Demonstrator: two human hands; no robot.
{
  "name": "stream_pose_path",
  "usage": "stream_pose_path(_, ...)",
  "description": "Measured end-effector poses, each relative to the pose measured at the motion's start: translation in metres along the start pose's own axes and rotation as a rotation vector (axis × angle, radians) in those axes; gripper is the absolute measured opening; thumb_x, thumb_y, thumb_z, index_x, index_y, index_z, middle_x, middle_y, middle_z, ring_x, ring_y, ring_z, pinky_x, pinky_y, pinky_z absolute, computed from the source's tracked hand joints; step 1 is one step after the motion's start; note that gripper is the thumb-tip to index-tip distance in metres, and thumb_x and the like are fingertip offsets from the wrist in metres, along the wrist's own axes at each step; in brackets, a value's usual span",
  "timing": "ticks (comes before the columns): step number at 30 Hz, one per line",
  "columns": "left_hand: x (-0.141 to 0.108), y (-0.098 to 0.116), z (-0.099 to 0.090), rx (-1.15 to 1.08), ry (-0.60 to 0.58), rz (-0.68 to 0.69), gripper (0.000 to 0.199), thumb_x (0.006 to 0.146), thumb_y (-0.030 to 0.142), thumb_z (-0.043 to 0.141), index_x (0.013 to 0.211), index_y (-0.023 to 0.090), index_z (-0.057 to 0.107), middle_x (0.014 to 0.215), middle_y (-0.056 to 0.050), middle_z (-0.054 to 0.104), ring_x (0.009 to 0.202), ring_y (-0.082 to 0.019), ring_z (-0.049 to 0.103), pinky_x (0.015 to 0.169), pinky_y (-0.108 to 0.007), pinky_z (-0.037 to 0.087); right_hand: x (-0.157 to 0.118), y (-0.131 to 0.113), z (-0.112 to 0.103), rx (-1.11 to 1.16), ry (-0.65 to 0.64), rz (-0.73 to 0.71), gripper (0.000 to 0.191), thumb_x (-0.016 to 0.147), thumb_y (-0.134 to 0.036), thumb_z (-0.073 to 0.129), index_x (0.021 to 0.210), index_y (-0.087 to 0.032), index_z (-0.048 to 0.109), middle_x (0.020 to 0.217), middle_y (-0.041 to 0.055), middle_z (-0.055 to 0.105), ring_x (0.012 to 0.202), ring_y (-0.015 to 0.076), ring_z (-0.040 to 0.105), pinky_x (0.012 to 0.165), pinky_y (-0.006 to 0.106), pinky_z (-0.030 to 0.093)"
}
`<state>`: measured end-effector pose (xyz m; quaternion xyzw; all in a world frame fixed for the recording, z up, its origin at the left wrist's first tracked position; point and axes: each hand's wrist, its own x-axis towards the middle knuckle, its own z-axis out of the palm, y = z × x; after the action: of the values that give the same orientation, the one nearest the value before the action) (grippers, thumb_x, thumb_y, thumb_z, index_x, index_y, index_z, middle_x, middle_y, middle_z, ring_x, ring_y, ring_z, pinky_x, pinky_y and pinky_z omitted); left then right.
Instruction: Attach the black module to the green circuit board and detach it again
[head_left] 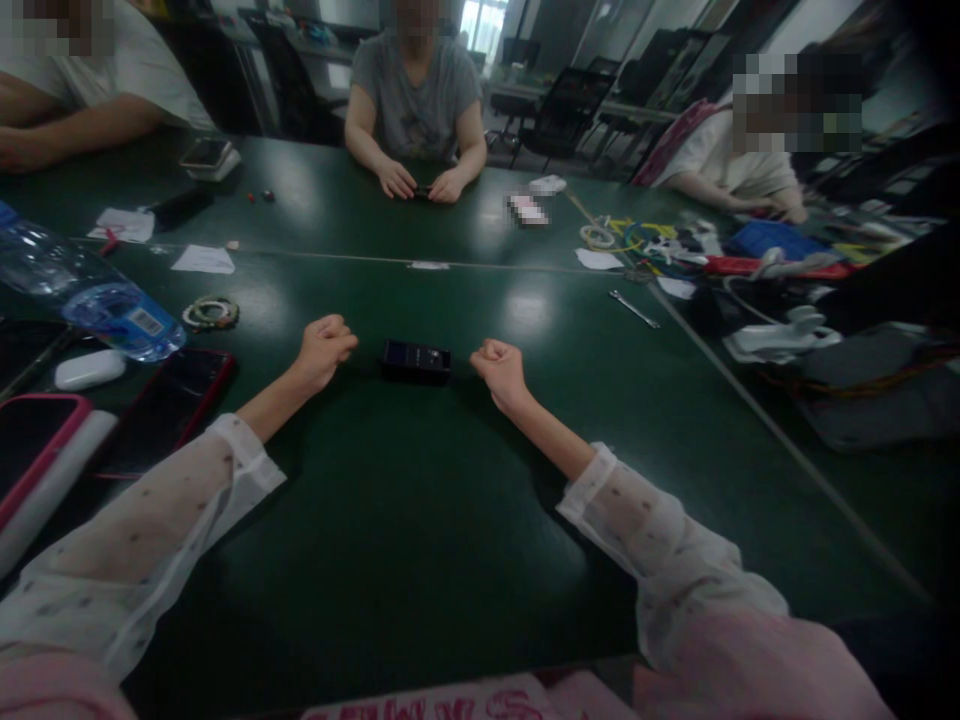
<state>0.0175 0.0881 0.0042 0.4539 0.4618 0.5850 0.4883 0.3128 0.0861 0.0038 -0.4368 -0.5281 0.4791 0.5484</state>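
A small black box-shaped device (416, 362) with a dark screen and some buttons lies on the dark green tabletop (420, 520). To its left rests my left hand (328, 352), closed in a fist and apart from the device. My right hand (501, 372), also a fist, is on the other side, a little nearer to it but not touching. Nothing shows in either fist. Sheer white sleeves with dark spots cover both forearms.
On the left are a plastic water bottle (124, 310), a bracelet (211, 313), a white case (90, 370) and phones (176, 400). A wrench (634, 309) lies at right, beyond it tangled cables (637, 235) and a grey case (885, 385). Three people sit around the table.
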Motion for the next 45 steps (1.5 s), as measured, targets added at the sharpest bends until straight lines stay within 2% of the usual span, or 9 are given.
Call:
stream_pose_path(8, 0.006, 0.002, -0.004, -0.014, 0.048, -0.042, 0.049, 0.055, 0.004, 0.059, 0.064, 0.021, 0.014, 0.056, 0.01, 0.021, 0.041, -0.003, 0.021, 0.036, -0.017, 0.017, 0.002, 0.0, -0.003, 0.09, -0.003, 0.036, 0.041, 0.058, -0.012, 0.06, 0.055, -0.024, 0.022, 0.051, -0.0115, 0.024, 0.047, 0.0046, 0.019, 0.048, 0.023, 0.013)
stream_pose_path(12, 0.004, -0.005, -0.001, 0.018, 0.023, 0.026, 0.049, 0.055, 0.006, 0.061, 0.062, 0.021, 0.016, 0.054, 0.01, 0.023, 0.043, -0.004, 0.02, 0.039, -0.019, 0.016, 0.0, 0.003, 0.0, 0.023, -0.004, -0.016, 0.041, 0.06, -0.012, 0.06, 0.055, -0.023, 0.021, 0.053, -0.011, 0.023, 0.049, 0.0049, 0.018, 0.05, 0.023, 0.013)
stream_pose_path(20, -0.011, -0.004, 0.005, 0.692, -0.061, 0.503, 0.036, 0.072, 0.008, 0.052, 0.057, 0.02, 0.022, 0.054, 0.007, 0.025, 0.05, -0.007, 0.024, 0.05, -0.024, 0.018, -0.008, -0.006, 0.004, -0.267, 0.143, -0.279, 0.04, 0.085, -0.024, 0.059, 0.06, -0.023, 0.026, 0.06, -0.0078, 0.027, 0.055, 0.0085, 0.029, 0.056, 0.025, 0.029)
stream_pose_path(24, -0.017, 0.003, 0.006, 0.974, -0.274, 0.665, 0.027, 0.078, 0.005, 0.046, 0.057, 0.018, 0.034, 0.053, 0.005, 0.034, 0.05, -0.008, 0.033, 0.052, -0.025, 0.022, -0.012, -0.017, 0.006, -0.439, -0.037, -0.38, 0.021, 0.094, -0.044, 0.057, 0.093, -0.023, 0.056, 0.091, 0.0014, 0.057, 0.085, 0.0162, 0.056, 0.078, 0.032, 0.047)
stream_pose_path(28, -0.023, 0.01, 0.011, 1.206, -0.353, 0.588, 0.019, 0.082, 0.004, 0.046, 0.072, 0.017, 0.055, 0.066, 0.0, 0.058, 0.061, -0.013, 0.054, 0.057, -0.024, 0.033, -0.013, -0.019, 0.008, -0.598, -0.335, -0.45, 0.054, 0.088, -0.052, 0.066, 0.135, -0.031, 0.049, 0.14, 0.0081, 0.048, 0.133, 0.0277, 0.044, 0.109, 0.048, 0.042)
stream_pose_path(32, -0.025, 0.016, 0.019, 1.357, -0.274, 0.405, 0.01, 0.086, 0.012, 0.055, 0.094, 0.017, 0.059, 0.081, -0.005, 0.068, 0.07, -0.02, 0.064, 0.058, -0.026, 0.041, -0.011, -0.011, 0.009, -0.683, -0.469, -0.447, 0.081, 0.08, -0.048, 0.076, 0.148, -0.033, 0.035, 0.147, 0.0102, 0.044, 0.136, 0.0309, 0.044, 0.112, 0.056, 0.041)
stream_pose_path(36, -0.024, 0.016, 0.022, 1.345, -0.296, 0.377, 0.026, 0.088, 0.013, 0.055, 0.114, 0.017, 0.053, 0.102, -0.009, 0.068, 0.084, -0.023, 0.067, 0.066, -0.03, 0.048, -0.01, -0.004, 0.009, -0.708, -0.51, -0.419, 0.075, 0.084, -0.036, 0.074, 0.148, -0.029, 0.036, 0.137, 0.0112, 0.055, 0.128, 0.0298, 0.054, 0.108, 0.057, 0.046)
stream_pose_path(40, -0.02, 0.012, 0.02, 1.316, -0.36, 0.443, 0.026, 0.089, 0.01, 0.05, 0.114, 0.016, 0.054, 0.11, -0.01, 0.063, 0.099, -0.025, 0.063, 0.078, -0.035, 0.052, -0.009, -0.002, 0.009, -0.695, -0.493, -0.412, 0.069, 0.083, -0.031, 0.075, 0.144, -0.027, 0.042, 0.134, 0.011, 0.058, 0.126, 0.0289, 0.057, 0.107, 0.054, 0.047)
stream_pose_path(45, -0.016, 0.01, 0.017, 1.231, -0.447, 0.441, 0.027, 0.084, 0.008, 0.054, 0.11, 0.016, 0.057, 0.114, -0.01, 0.059, 0.097, -0.024, 0.061, 0.078, -0.037, 0.053, -0.008, -0.005, 0.01, -0.645, -0.455, -0.407, 0.063, 0.083, -0.03, 0.075, 0.139, -0.025, 0.046, 0.133, 0.0113, 0.06, 0.124, 0.0276, 0.059, 0.107, 0.051, 0.047)
